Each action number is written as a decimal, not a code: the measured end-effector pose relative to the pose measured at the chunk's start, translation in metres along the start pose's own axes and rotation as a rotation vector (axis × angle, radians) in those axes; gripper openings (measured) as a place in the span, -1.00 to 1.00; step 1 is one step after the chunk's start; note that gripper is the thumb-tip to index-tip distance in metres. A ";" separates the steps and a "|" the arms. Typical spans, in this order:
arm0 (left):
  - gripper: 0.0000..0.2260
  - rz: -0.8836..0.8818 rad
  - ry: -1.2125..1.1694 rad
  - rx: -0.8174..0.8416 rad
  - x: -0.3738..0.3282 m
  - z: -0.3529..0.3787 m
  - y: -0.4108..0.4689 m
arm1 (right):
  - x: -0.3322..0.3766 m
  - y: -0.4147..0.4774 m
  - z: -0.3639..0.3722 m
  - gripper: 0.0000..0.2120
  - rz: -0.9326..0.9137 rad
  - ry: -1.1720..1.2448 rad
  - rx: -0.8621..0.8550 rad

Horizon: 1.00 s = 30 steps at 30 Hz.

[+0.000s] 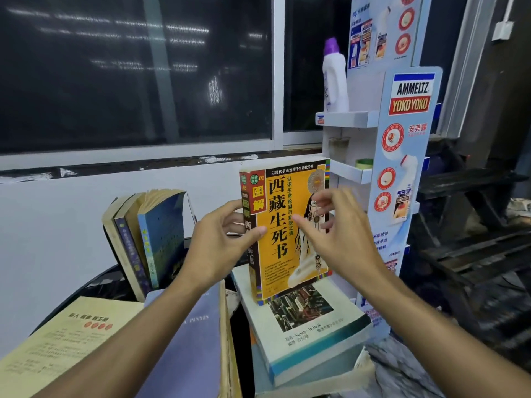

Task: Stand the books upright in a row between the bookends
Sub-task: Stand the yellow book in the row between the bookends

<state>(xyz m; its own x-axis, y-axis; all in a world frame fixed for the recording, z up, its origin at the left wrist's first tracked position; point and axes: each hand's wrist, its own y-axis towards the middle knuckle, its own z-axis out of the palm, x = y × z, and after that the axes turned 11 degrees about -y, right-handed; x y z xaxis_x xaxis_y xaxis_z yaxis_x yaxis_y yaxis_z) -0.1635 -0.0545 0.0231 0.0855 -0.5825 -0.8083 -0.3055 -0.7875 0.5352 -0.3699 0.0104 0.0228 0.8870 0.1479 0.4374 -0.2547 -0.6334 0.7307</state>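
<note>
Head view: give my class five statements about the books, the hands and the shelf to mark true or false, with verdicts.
1. The left hand grips the orange book at its spine. True.
2. The orange book lies flat on the table. False: it stands upright on a white book.
3. The right hand is a closed fist. False: its fingers are straight and spread in front of the cover.
4. The leaning books stand to the left of the orange book. True.
5. The bottle on the shelf has a red cap. False: the cap is purple.
</note>
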 end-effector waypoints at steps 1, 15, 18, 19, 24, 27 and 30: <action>-0.62 0.010 -0.008 -0.001 -0.002 0.002 -0.004 | 0.008 -0.004 0.000 -0.54 -0.027 0.019 0.015; -0.57 0.117 -0.150 0.181 -0.022 0.056 -0.047 | 0.041 -0.005 -0.051 -0.43 -0.007 -0.140 -0.037; -0.59 0.141 -0.054 0.183 -0.021 0.065 -0.052 | 0.039 -0.009 -0.059 -0.54 0.004 -0.223 -0.043; -0.58 0.150 -0.012 0.177 -0.021 0.068 -0.053 | 0.039 -0.009 -0.061 -0.55 0.007 -0.259 -0.037; -0.58 0.196 0.000 0.168 -0.022 0.078 -0.056 | 0.037 -0.008 -0.061 -0.58 0.057 -0.401 0.011; -0.75 0.230 0.013 0.154 -0.025 0.083 -0.055 | 0.037 -0.005 -0.060 -0.70 0.066 -0.409 -0.004; -0.78 0.249 0.027 0.153 -0.022 0.084 -0.054 | 0.036 -0.002 -0.060 -0.73 0.041 -0.406 -0.003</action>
<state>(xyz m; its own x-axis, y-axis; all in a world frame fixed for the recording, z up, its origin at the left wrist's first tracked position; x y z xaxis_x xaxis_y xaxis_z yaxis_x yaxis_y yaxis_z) -0.2288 0.0176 -0.0087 0.0148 -0.7605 -0.6491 -0.4599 -0.5816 0.6710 -0.3605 0.0625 0.0681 0.9559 -0.1899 0.2240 -0.2936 -0.6303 0.7187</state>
